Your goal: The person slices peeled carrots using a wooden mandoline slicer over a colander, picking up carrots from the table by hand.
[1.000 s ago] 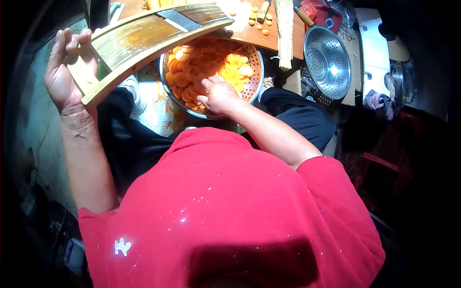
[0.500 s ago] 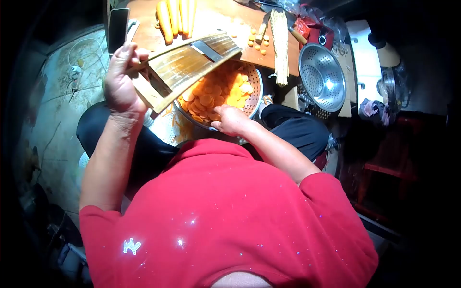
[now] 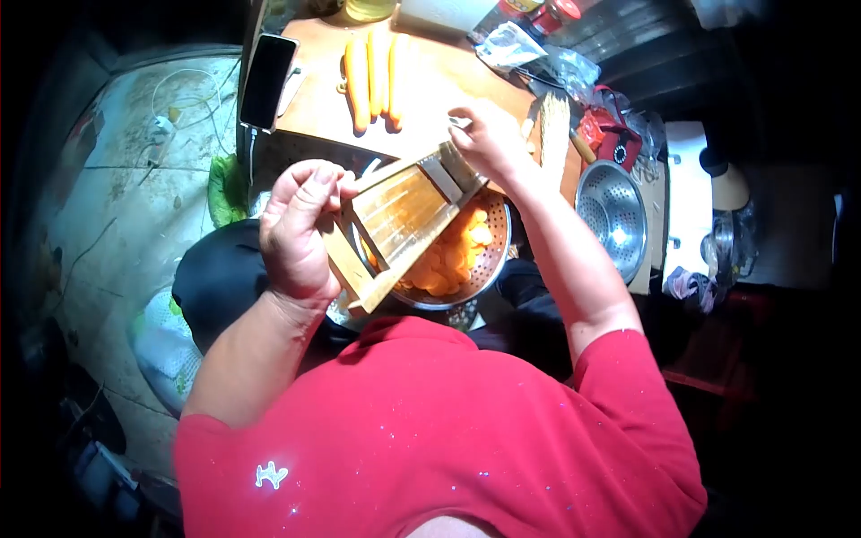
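My left hand (image 3: 303,224) grips the handle end of a wooden slicer (image 3: 404,212) with a metal blade strip. The slicer is tilted over a perforated metal colander (image 3: 496,254) that holds many orange carrot slices (image 3: 446,264). My right hand (image 3: 484,142) is above the slicer's far end, over the table edge, with its fingers pressed together; a small pale thing shows at the fingertips, too small to name. Several whole peeled carrots (image 3: 357,82) lie side by side on the table beyond the slicer.
The wooden table (image 3: 309,112) has a phone (image 3: 268,82) at its left corner. An empty colander (image 3: 612,215) stands at the right, near a straw brush (image 3: 553,134). Plastic bags (image 3: 509,47) and a red-lidded jar (image 3: 563,11) are at the back. Green leaves (image 3: 228,190) lie at the left.
My right hand has left the carrot slices and moved up to the slicer's far end. The view has shifted, showing more of the table's back. My left hand still holds the slicer.
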A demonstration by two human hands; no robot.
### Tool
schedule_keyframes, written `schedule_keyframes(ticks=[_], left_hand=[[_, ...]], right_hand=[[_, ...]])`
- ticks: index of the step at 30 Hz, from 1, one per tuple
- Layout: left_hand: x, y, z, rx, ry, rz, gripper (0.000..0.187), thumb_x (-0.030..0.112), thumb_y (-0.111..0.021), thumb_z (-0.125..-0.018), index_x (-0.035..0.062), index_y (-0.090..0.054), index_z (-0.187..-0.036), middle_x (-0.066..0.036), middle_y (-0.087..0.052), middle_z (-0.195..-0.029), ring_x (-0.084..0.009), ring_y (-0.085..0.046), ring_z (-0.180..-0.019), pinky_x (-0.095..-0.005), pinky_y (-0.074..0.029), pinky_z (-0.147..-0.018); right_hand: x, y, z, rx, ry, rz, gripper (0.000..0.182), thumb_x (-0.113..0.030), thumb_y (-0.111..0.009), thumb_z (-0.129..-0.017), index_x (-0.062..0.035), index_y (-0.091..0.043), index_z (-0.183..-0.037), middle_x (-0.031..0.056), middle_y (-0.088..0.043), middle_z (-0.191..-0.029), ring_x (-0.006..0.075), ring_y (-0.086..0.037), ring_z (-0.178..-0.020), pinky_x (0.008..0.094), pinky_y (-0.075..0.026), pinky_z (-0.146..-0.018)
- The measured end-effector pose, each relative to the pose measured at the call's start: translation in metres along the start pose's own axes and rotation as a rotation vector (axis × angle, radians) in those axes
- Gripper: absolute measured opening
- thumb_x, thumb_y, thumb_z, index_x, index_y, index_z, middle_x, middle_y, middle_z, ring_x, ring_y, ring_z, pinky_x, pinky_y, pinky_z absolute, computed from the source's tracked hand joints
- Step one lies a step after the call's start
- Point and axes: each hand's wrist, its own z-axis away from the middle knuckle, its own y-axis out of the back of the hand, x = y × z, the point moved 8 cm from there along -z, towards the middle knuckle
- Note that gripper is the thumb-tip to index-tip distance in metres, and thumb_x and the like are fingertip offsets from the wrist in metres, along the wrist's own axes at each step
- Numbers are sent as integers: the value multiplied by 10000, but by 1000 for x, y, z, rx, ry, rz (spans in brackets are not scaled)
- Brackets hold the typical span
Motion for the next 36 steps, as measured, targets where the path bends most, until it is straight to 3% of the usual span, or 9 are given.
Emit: schedule_keyframes(ticks=[3,7,10,18,20,26,29,32,36], left_hand=[[0,4,0,2,-2,22,81,90,-557,-905,17,-590,-918,-63,-606,-813,-119,-569,-771,-236,-465,-767],[1,8,2,29,22,-26,85,99,-554,-902,18,-580,-894,-76,-601,-822,-116,-546,-776,-243,-448,-768],[4,7,1,29,1,-68,74,95,-556,-893,26,-575,-872,-63,-586,-803,-128,-545,-784,-319,-391,-964],[5,12,0,21,-3,-85,58,81,-545,-885,34,-575,-870,-60,-584,-781,-134,-543,-775,-367,-350,-1031],[5,10,-1,18,-2,-73,59,81,-543,-886,34,-575,-871,-58,-576,-771,-139,-546,-783,-365,-353,-1028],[5,3,-5,49,-13,-81,134,157,-538,-898,61,-532,-805,-7,-480,-694,-161,-544,-791,-360,-404,-956],[3,5,-6,29,-28,-74,147,173,-538,-903,61,-532,-809,-9,-478,-693,-160,-545,-777,-364,-408,-947],[1,7,-5,33,-35,-44,171,186,-538,-909,54,-564,-804,-8,-482,-676,-156,-553,-765,-365,-412,-947],[0,11,-3,46,-29,-44,151,163,-549,-905,40,-601,-834,-11,-508,-663,-156,-584,-745,-373,-439,-935]], right_hand=[[-34,-24,-44,-40,333,84,301,-129,-582,-804,-98,-622,-1101,140,-584,-1110,273,-608,-984,368,-487,-848],[1,-105,-102,-220,366,201,342,-113,-472,-850,-114,-610,-1163,145,-535,-1196,299,-561,-1055,364,-476,-864],[4,-124,-114,-254,489,327,342,-125,-469,-854,-123,-613,-1164,136,-515,-1206,291,-548,-1054,370,-477,-849],[-20,-108,-107,-329,711,535,321,-157,-479,-849,-160,-616,-1140,76,-512,-1147,226,-549,-988,348,-423,-889],[-26,-83,-106,-83,810,421,213,-137,-527,-821,-143,-615,-1016,60,-555,-1020,235,-568,-956,367,-421,-875],[-10,44,-73,441,423,-115,330,-78,-739,-744,-77,-578,-1032,89,-620,-929,223,-625,-846,281,-501,-761],[10,74,-19,364,192,-647,267,-81,-671,-850,-30,-561,-1088,30,-615,-986,82,-587,-905,222,-491,-816],[29,81,33,294,30,-1095,253,-93,-666,-850,-6,-554,-1059,41,-629,-937,104,-603,-827,228,-496,-756],[20,79,80,216,-55,-1082,254,-124,-649,-868,4,-550,-1064,58,-627,-958,130,-607,-861,247,-494,-786]])
